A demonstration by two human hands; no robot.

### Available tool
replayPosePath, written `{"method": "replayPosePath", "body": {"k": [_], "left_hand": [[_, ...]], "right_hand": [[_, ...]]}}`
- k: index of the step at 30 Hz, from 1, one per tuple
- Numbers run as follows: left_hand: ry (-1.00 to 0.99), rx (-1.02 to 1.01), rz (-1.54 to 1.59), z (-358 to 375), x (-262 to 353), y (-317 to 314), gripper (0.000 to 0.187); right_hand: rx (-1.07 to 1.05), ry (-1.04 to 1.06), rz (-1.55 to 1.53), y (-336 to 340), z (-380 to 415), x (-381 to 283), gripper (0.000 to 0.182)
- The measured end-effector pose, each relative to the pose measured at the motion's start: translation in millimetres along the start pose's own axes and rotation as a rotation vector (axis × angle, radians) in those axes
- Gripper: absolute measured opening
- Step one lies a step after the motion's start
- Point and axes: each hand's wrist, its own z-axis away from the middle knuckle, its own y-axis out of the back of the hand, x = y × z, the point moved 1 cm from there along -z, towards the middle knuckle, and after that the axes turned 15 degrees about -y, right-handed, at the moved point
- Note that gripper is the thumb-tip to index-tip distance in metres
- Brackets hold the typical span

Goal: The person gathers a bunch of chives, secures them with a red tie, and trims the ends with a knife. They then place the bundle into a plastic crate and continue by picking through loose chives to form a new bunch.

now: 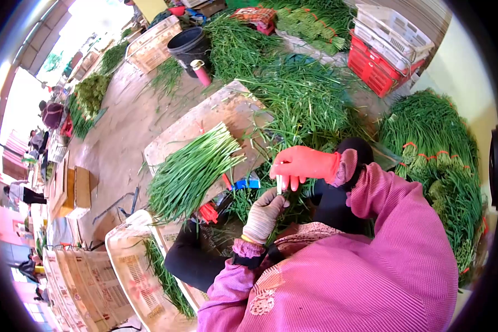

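My right hand [305, 165], in a coral-red glove, is closed with its fingertips around short white stalk ends [281, 180]. Just below it, my left hand [264, 216] in a pale knit glove is closed on the lower part of the same stalks; the rest of them is hidden. A neat bunch of green chives [191, 171] lies on a worn wooden board [221, 108] to the left of my hands. Near the board's lower edge are red strips [208, 212] and a blue item [246, 183] that I cannot make out.
Loose chives [304, 99] are heaped ahead, and tied bundles [431, 144] stack up at right. A black bucket [189, 47] with a pink bottle [201, 73] stands beyond the board. Red and white crates [373, 63] sit back right; a pale crate [130, 271] is lower left. People appear far left.
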Motion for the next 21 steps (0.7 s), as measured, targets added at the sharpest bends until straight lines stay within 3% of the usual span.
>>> {"method": "replayPosePath", "body": {"k": [5,7,8,9,10,11,15,20,21], "left_hand": [[-0.027,-0.002,-0.007,3,-5,0,0.030],[-0.017,-0.002,-0.065,11,-5,8,0.030],[-0.004,-0.005,-0.127,16,-6,14,0.029],[-0.104,-0.125,-0.440,19,-30,38,0.025],[0.057,-0.216,-0.794,23,-30,48,0.025],[0.074,-0.313,-0.954,32,-31,56,0.027],[0.156,-0.462,-1.243,60,-42,84,0.032],[0.222,-0.318,-1.260,63,-55,118,0.037],[0.168,-0.208,-1.238,64,-48,115,0.038]], "right_hand": [[0.026,0.056,0.036,12,3,-1,0.023],[0.136,0.157,-0.101,41,21,-17,0.023],[0.304,0.237,-0.252,58,21,-14,0.020],[0.595,0.269,-0.041,80,23,-14,0.021],[0.646,0.245,0.096,100,30,-17,0.023],[0.699,0.221,0.232,114,42,-25,0.024],[0.599,0.208,0.128,128,78,-60,0.026],[0.629,0.377,0.080,143,82,-77,0.030],[0.628,0.378,0.084,143,81,-78,0.030]]}}
